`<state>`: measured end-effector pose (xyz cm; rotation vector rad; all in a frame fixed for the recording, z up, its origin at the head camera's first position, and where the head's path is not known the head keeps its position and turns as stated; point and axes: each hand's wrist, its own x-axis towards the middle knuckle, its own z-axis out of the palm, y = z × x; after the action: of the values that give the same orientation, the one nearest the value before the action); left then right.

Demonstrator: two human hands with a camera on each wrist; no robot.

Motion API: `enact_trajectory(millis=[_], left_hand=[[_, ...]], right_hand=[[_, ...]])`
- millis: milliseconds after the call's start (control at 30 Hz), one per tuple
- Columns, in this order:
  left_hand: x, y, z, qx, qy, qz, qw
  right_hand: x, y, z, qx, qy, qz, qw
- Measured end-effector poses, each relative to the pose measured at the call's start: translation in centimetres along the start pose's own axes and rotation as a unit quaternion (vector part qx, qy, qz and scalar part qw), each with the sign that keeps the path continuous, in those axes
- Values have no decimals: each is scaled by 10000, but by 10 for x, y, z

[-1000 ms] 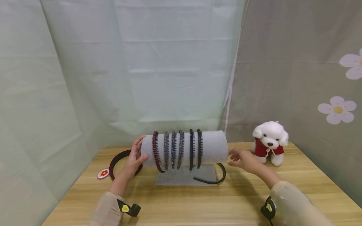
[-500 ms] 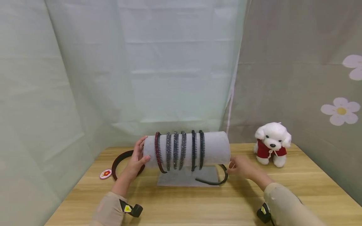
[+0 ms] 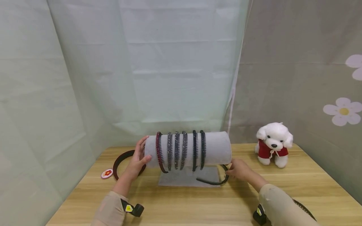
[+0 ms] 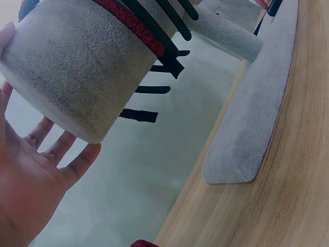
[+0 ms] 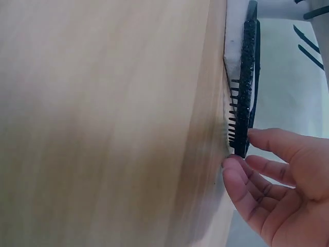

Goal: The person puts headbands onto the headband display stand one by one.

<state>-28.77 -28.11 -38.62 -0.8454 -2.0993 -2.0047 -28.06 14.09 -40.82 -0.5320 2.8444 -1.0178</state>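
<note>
A grey plush-covered roll (image 3: 217,147) stands raised on its flat base (image 3: 183,177). Around it sit a red headband (image 3: 159,152), several grey glittery ones and two black ones, with comb teeth along their edges. My left hand (image 3: 135,164) grips the roll's left end, thumb in front; in the left wrist view the fingertips touch the end's rim. A black toothed headband (image 3: 210,183) lies partly over the base's front right corner. My right hand (image 3: 240,169) pinches this headband's curved right side between thumb and fingers, seen close in the right wrist view at the black headband (image 5: 247,77).
A wide dark red headband (image 3: 116,166) lies on the wooden table behind my left forearm, beside a round flower badge (image 3: 107,173). A white toy dog (image 3: 274,142) in red stands back right. Another dark toothed band (image 3: 305,208) shows past my right sleeve. Pale curtains hang behind.
My right hand has moved down and left from beside the roll's right end to the black headband and closed its fingers on it. The left hand stays on the roll.
</note>
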Motion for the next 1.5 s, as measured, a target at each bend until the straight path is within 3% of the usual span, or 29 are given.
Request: enact_trajectory(millis=[433, 667, 767, 1033, 1500], left_hand=[[-1, 0, 1, 19, -19, -69, 10000], [0, 0, 1, 11, -5, 25, 10000], [0, 0, 1, 48, 12, 22, 10000], [0, 1, 1, 81, 19, 6, 10000], [0, -1, 1, 66, 73, -43, 9999]], right_hand=[[0, 0, 2, 925, 231, 674, 9932], [-2, -1, -7, 908, 427, 975, 9902], [-2, 0, -13, 1164, 417, 1050, 9868], [-8, 0, -28, 1749, 462, 1123, 9771], [-32, -23, -63, 1616, 608, 862, 9812]])
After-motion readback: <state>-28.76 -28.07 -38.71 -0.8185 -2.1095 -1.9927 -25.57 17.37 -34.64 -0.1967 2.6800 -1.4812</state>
